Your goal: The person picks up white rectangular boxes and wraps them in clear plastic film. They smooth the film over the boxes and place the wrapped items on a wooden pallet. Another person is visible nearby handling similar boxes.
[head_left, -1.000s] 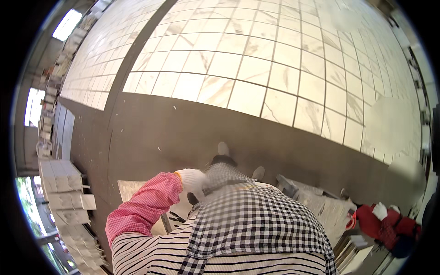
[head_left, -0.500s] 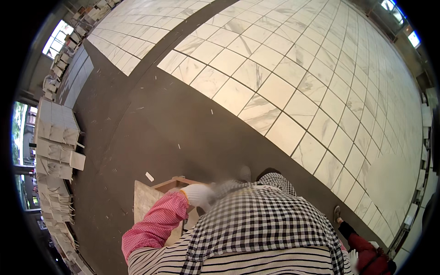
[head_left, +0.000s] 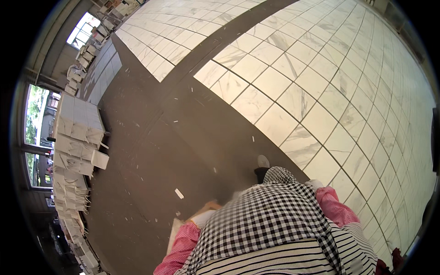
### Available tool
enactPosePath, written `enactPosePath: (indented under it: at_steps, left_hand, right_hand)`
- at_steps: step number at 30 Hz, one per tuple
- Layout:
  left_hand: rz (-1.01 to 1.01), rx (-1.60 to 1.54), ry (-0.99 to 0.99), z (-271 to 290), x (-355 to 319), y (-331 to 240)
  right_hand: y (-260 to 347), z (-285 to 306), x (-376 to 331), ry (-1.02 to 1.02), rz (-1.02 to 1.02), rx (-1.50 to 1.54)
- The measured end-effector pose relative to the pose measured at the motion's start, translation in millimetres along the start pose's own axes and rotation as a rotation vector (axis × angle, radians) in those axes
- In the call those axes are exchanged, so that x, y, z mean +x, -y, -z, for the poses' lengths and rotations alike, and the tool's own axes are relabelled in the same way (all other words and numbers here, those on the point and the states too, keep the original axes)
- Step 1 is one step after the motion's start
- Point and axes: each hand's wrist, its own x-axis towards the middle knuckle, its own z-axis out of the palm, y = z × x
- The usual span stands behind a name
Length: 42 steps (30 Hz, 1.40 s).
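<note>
My left hand (head_left: 205, 218), in a white knit glove below a pink checked sleeve, is beside a brown wooden box (head_left: 208, 207) at the lower middle. The black-and-white checked apron (head_left: 256, 211) covers its fingers, so I cannot tell whether it grips the box. A pale board (head_left: 175, 229) shows at the box's left side. My right hand (head_left: 314, 184), also in a white glove, is out at the right edge of the apron, over the border of the tiles. Its fingers are too small and partly covered to read.
Marbled white tiles (head_left: 293, 105) lie in rows across the right and far floor, split by a dark strip (head_left: 192, 59). Small white scraps, one larger scrap (head_left: 178, 193) among them, dot the grey floor (head_left: 137, 174). Stacked white boxes (head_left: 78, 123) line the left wall. My shoe (head_left: 263, 161) points ahead.
My view has turned left and the floor has shifted right and down. My right hand has come into sight. The wooden box is now mostly behind my arm and apron. The other person has nearly left view.
</note>
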Motion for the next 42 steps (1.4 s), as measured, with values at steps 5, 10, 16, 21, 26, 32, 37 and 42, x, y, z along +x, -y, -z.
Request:
enactPosePath:
  at_steps: [5,10,16,21,26,32,37,42]
  left_hand:
    - [-0.116,0.169,0.208,92.5,13.9,8.2]
    - [0.074,0.342,0.027,174.6,-19.8,-123.5]
    - [0.029,0.721,0.016,352.6,17.4,-210.0]
    - [0.175,0.709,0.118,496.4,39.4,-287.3]
    - [0.312,0.763,0.192,581.9,51.5,-383.4]
    - [0.305,0.998,0.408,665.8,123.9,-463.3]
    - [0.418,0.963,0.359,701.6,176.1,-572.1]
    - [0.559,0.777,0.198,706.1,194.5,-666.7]
  right_hand:
    - [176.6,59.4,73.2,-0.002,0.042,-0.006]
    - [331.1,101.4,142.0,0.037,0.053,0.179]
    - [459.2,70.2,249.6,-0.047,0.017,0.206]
    - [579.3,36.7,235.4,-0.123,-0.012,0.408]
    - [644.9,-16.6,235.8,-0.067,-0.098,0.343]
    - [704.7,-20.1,254.4,0.035,-0.370,0.566]
    - [740.8,-0.9,323.0,0.119,-0.542,0.675]
    - [769.8,55.2,435.6,-0.145,0.145,-0.094]
